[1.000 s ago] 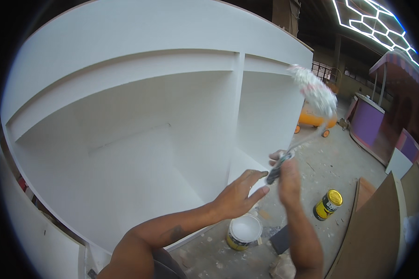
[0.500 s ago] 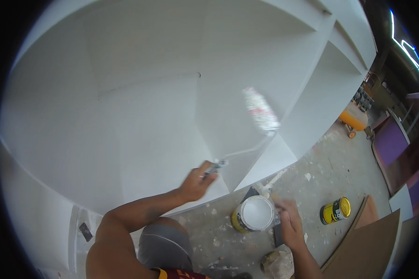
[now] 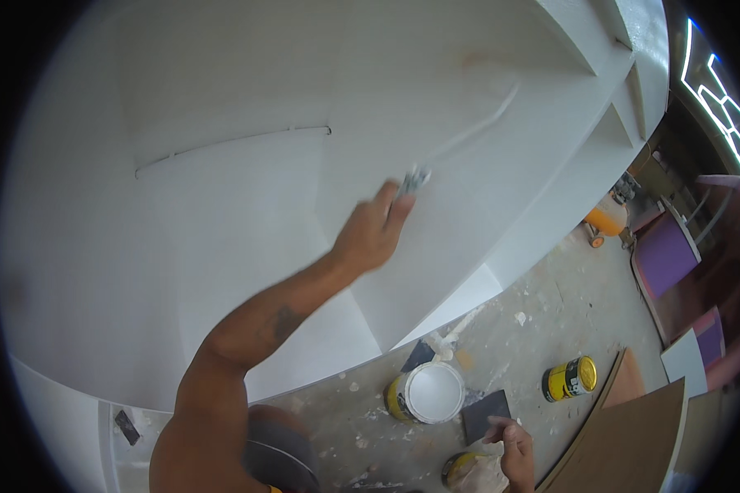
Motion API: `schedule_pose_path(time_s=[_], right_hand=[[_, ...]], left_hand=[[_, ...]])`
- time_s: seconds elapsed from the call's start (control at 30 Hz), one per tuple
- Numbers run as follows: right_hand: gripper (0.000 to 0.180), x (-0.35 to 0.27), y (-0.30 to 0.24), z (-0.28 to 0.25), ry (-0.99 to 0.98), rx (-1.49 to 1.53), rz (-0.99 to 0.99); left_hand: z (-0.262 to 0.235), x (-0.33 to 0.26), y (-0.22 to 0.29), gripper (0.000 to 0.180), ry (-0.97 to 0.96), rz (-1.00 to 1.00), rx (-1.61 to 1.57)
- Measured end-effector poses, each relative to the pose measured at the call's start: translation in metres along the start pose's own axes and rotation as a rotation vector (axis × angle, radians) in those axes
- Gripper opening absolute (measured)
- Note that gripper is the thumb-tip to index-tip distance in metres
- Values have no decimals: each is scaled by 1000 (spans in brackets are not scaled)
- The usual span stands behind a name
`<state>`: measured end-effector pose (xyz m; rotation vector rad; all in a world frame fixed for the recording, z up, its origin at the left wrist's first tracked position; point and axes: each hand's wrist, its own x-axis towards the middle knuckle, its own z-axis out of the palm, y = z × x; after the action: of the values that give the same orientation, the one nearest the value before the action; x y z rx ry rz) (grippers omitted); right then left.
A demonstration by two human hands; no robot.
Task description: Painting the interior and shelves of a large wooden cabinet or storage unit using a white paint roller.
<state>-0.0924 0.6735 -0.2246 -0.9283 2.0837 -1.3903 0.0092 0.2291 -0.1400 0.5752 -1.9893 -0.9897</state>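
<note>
My left hand (image 3: 374, 234) reaches up and grips the grey handle of a paint roller (image 3: 413, 181). Its thin wire frame runs up and right across the white shelving unit (image 3: 222, 214); the roller head is a blur against the white panel near the top. My right hand (image 3: 514, 448) hangs low over the floor with fingers loosely apart and nothing in it, beside a dark grey square sheet (image 3: 483, 413). A yellow bucket of white paint (image 3: 432, 393) stands on the floor just left of that sheet.
A yellow can with a black label (image 3: 571, 378) stands on the paint-spattered concrete floor; another yellow can (image 3: 460, 470) sits by my right hand. A wooden board (image 3: 633, 435) leans at lower right. An orange machine (image 3: 608, 220) and purple panels (image 3: 666, 255) are farther right.
The roller passed from my right hand to my left, which has swung it up and right along the white panel. My right hand dropped toward the floor by the paint bucket.
</note>
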Motion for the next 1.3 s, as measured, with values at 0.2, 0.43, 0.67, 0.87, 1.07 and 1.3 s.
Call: schedule_pose_path(time_s=[0.2,0.43,0.67,0.87,1.07,1.3], right_hand=[[51,2,20,-10,-68,-30,15],[48,-26,11,-17,-43,12,118],[50,-21,23,-21,-32,-78,11],[53,-12,28,-22,-45,-151,9],[53,-18,31,-26,0,-143,23],[45,-27,29,-26,60,-160,52]], left_hand=[[7,-16,-56,46,50,214,217],[-4,-193,-175,35,-322,-152,293],[-22,-37,-31,38,4,231,277],[-29,-7,59,44,-138,104,172],[4,-171,-124,42,-341,-146,361],[-16,-200,-127,33,-364,-127,324]])
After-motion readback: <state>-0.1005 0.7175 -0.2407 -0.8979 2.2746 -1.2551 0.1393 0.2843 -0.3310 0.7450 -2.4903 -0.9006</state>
